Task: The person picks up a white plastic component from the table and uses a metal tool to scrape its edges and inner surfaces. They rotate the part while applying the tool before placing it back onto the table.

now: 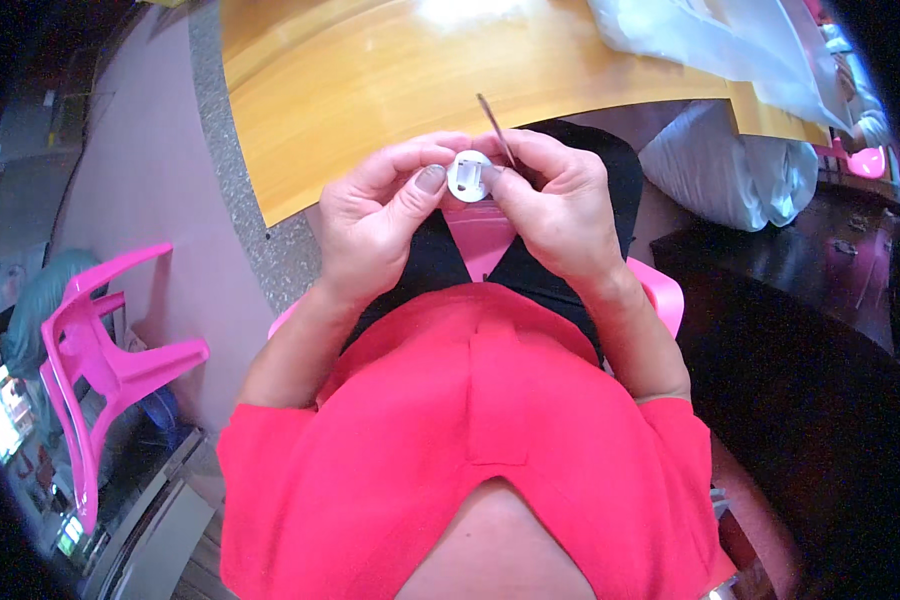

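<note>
A seated person in a red top (400, 420) and black trousers (425, 262) bends over close handwork, with a small, round white piece (467, 178) held up between the two hands in front of the near edge of a yellow wooden table (340, 120). The left hand (372, 212) pinches the piece's left side between thumb and fingers, its recessed face turned upward. The right hand (562, 196) is closed on a thin, dark tool (491, 119), which slants up from its fingers, while its thumb meets the piece's right side; the tool's lower end is hidden by the hand. Clear plastic sheeting (715, 45) lies across the table's far right, above a bulging pale sack (735, 175). At left, a bright pink plastic chair (120, 365) appears tilted by the lens.
</note>
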The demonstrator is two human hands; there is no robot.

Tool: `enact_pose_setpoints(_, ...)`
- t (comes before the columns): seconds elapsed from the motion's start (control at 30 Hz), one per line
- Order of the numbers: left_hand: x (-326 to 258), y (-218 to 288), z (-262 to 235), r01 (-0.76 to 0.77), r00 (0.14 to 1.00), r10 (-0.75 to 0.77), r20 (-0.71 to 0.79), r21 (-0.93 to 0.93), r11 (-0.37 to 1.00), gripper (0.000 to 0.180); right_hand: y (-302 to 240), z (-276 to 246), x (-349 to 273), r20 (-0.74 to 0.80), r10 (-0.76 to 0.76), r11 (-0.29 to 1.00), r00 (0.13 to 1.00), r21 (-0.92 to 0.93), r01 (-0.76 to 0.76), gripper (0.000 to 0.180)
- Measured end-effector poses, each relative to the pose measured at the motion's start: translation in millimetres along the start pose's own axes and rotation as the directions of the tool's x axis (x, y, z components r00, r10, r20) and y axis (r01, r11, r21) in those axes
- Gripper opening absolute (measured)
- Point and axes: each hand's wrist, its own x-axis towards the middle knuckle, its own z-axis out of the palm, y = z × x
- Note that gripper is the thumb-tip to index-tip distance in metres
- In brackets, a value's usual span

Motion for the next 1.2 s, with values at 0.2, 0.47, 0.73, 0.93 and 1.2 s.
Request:
enact_pose_setpoints(0.2, 10.9, -1.1, -8.6, 0.256, 0.963, -0.253, 0.091, -0.018, 0.967, 0.023, 10.6, -1.9, 4.2, 0.057, -0.227, 0.893, 0.972, -0.386, 0.231, 0.019)
enact_pose_setpoints(0.47, 8.8, -5.2, -17.0, 0.348, 0.935, -0.327, 0.141, -0.172, 0.922, 0.028, 7.4, -0.9, -2.0, 0.101, -0.231, 0.852, 0.968, -0.459, 0.251, 0.028)
enact_pose_setpoints(0.73, 0.5, 4.4, -26.9, 0.165, 0.981, -0.146, 0.131, -0.148, 0.975, 0.035, 9.3, -5.1, -29.4, 0.243, -0.389, 0.731, 0.889, -0.505, 0.458, 0.042)
enact_pose_setpoints(0.93, -2.9, 2.1, -29.8, 0.07, 0.981, -0.057, 0.183, -0.068, 0.995, 0.035, 7.9, 1.6, -31.5, 0.263, -0.413, 0.628, 0.872, -0.611, 0.482, 0.042)
enact_pose_setpoints(1.2, -5.7, 4.5, -28.3, 0.103, 0.981, -0.087, 0.172, -0.086, 0.991, 0.034, 9.6, 5.1, -30.0, 0.257, -0.419, 0.618, 0.871, -0.622, 0.481, 0.041)
